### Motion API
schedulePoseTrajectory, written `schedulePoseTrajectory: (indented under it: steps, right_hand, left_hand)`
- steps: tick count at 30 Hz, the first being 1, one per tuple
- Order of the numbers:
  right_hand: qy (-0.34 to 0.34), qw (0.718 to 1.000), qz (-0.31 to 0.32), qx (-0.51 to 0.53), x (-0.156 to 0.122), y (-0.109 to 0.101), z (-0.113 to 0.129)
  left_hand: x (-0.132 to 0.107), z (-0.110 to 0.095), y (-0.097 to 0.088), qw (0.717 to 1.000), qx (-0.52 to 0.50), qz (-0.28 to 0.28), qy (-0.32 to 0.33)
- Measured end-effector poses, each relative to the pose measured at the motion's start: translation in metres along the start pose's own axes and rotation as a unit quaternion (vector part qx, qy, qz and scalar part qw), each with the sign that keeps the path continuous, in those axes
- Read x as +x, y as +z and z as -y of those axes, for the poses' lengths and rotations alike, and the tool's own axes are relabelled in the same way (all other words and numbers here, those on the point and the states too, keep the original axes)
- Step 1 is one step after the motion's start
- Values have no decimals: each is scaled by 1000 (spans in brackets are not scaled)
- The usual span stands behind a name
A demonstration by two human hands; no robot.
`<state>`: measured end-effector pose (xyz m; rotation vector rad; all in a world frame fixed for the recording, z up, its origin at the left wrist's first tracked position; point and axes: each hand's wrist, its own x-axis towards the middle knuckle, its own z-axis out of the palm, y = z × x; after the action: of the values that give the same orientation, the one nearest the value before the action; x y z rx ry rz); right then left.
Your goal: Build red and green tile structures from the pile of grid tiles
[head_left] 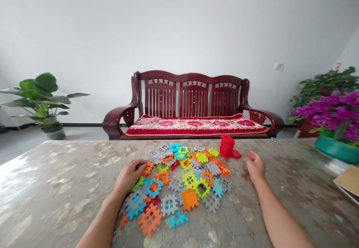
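A loose pile of flat plastic interlocking tiles in orange, grey, lime, blue and red covers the middle of the table. My left hand [131, 174] rests at the pile's left edge, thumb and fingers apart. Its fingertips are beside an orange windowed tile [147, 169]; whether they touch it I cannot tell. At the pile's far right stands a stack of red tiles [227, 146], with one flat red tile [237, 154] by its foot. My right hand [255, 169] is just right of that tile, fingers loosely bent and apart, with nothing seen in it.
The table [73, 188] has a glossy patterned cover. A lone grey tile [275, 140] lies near its far edge. On the right are a teal flowerpot [335, 149] with purple flowers and a tan notebook or box [349, 180]. A wooden bench [193, 95] stands beyond.
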<state>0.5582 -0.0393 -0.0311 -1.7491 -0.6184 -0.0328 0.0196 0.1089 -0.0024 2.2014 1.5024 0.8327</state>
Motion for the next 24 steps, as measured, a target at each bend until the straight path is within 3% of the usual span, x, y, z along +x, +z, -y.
schedulePoseTrajectory:
  steps: [4, 12, 20, 24]
  right_hand:
    - [20, 994, -25, 100, -2, -4, -1]
    - [34, 981, -34, 186, -11, -8, 5]
    - [46, 972, -34, 230, -27, -10, 10]
    - [43, 967, -62, 245, -37, -9, 12]
  left_hand:
    - [-3, -6, -1, 1000, 8, 1, -9]
    - [-5, -12, -3, 999, 26, 0, -24]
    - [-15, -27, -14, 985, 116, -34, -127]
    - [-19, -33, -17, 977, 148, -52, -144]
